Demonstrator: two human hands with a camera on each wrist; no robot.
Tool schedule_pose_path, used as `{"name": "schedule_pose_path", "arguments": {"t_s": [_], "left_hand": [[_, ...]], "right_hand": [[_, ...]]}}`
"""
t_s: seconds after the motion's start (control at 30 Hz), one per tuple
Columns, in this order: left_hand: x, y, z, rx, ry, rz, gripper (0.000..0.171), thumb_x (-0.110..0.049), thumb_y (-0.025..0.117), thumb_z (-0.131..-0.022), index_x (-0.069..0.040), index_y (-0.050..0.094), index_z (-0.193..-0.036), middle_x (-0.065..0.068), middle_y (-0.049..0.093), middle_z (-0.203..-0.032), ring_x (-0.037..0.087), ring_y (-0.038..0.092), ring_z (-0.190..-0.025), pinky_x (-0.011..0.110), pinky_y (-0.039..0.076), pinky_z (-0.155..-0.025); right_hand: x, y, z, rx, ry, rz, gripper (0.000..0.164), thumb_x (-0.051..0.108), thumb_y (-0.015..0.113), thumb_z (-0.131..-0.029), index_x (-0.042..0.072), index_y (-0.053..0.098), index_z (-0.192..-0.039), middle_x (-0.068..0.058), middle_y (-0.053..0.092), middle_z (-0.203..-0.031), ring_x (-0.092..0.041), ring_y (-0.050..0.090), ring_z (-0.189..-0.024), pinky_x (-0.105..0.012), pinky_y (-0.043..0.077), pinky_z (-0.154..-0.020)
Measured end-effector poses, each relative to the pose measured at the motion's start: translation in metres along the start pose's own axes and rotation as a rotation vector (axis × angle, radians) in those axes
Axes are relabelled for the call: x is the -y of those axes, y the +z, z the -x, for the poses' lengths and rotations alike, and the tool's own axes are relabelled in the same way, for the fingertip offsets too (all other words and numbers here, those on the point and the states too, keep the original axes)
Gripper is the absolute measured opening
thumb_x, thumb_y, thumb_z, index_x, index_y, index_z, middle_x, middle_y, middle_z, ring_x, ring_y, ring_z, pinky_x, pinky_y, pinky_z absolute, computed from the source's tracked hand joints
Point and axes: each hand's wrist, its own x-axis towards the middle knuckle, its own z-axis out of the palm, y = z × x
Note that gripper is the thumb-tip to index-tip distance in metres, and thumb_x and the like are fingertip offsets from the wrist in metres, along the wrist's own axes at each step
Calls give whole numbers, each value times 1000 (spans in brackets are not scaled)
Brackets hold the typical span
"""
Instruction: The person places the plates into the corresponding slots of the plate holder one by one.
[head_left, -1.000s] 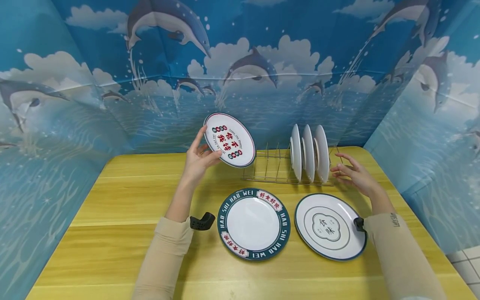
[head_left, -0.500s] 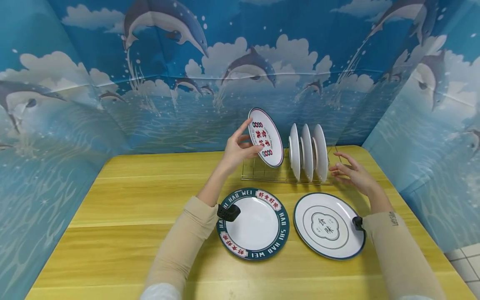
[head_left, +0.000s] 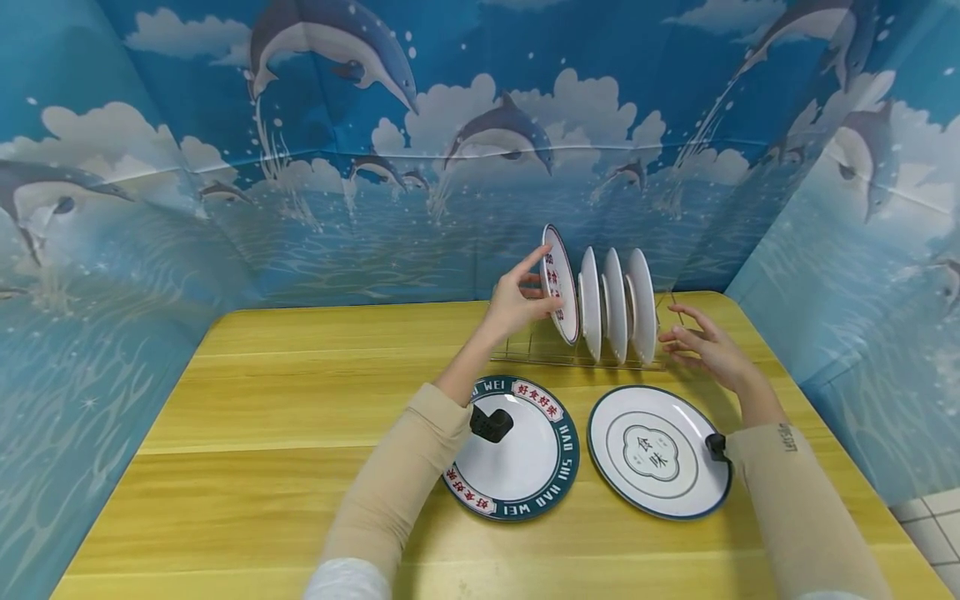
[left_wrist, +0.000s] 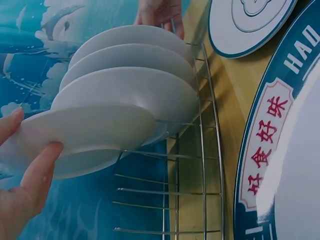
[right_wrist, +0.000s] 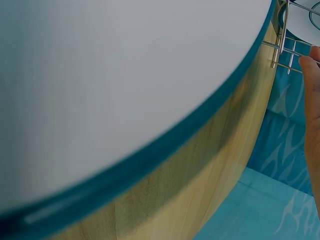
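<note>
Left hand (head_left: 516,307), pinching a red-printed round white plate (head_left: 567,282), now reaches the silver wire rack (head_left: 573,363), apparently aligned; right hand (head_left: 708,354) relaxed.

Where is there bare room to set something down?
Widest: the bare table left of the left sleeve. Smaller: nearer than the teal-bordered plate, between sleeves. Crowded: the wire rack, where the left hand holds a tilted plate beside three standing plates.

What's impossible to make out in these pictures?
Head: leftmost rim of the green-bordered white round plate, hidden by the beige left sleeve.
Head: lettering on the red-printed white round plate held by the bare left hand, too slanted and small to read.
Right wrist: most of the bare right hand, cut off by the right edge.
</note>
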Motion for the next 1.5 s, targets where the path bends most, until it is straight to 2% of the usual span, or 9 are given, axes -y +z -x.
{"name": "schedule_pose_path", "arguments": {"t_s": [0.23,0.37,0.5,0.67,1.0,1.1,1.27,1.37,1.5], "left_hand": [[11,15,-2,4,19,-89,71,-9,71,-79,-30,39,-139,12,47,-123,23,56,-98,26,55,-60],[18,19,-3,5,46,-129,71,-12,72,-79,-28,39,-140,11,43,-134,26,52,-106,26,54,-63],[23,24,-4,-11,55,-170,71,-14,72,-79,-31,39,-139,8,39,-140,27,50,-111,25,53,-68],[31,30,-4,-28,48,-205,71,-14,72,-79,-31,39,-139,10,41,-136,28,51,-108,23,52,-69],[39,34,-6,-38,90,-264,71,-15,71,-79,-29,37,-141,13,46,-125,24,54,-94,19,50,-63],[38,31,-4,-4,80,-248,73,-14,70,-81,-29,34,-142,13,43,-129,25,54,-98,20,52,-67],[36,19,3,53,33,-140,73,-13,67,-83,-31,30,-143,11,38,-138,32,49,-115,29,53,-80],[34,7,12,50,36,-96,71,-16,67,-84,-29,30,-143,11,39,-137,34,44,-120,33,51,-86],[31,-16,29,48,51,-65,70,-15,66,-85,-23,29,-144,12,39,-137,33,43,-122,36,49,-89]], "right_hand": [[0,0,1,-3,8,8,46,26,43,-97,25,26,-140,3,62,-98,-9,60,-90,-18,51,-78],[1,1,1,-2,11,13,50,27,43,-96,23,23,-142,3,62,-98,-8,60,-90,-18,51,-78],[1,1,1,1,7,4,50,25,43,-97,21,22,-142,3,62,-98,-8,60,-90,-18,51,-78],[0,0,1,0,10,19,50,25,42,-97,22,22,-143,3,62,-99,-8,60,-91,-18,51,-77],[-3,-1,0,-1,-1,44,49,24,42,-97,24,22,-142,4,62,-99,-8,59,-91,-17,51,-77],[-2,0,0,1,1,51,48,26,42,-97,26,23,-141,5,62,-99,-8,59,-91,-17,51,-77],[-3,0,-1,-3,7,58,46,27,42,-97,29,25,-139,5,62,-99,-7,59,-91,-17,51,-77],[-4,-1,-1,-7,10,59,47,26,42,-97,28,24,-140,6,62,-99,-7,59,-91,-16,51,-76],[-3,-2,-2,-9,18,68,45,27,42,-97,32,25,-138,7,63,-99,-7,59,-91,-16,51,-76]]}}
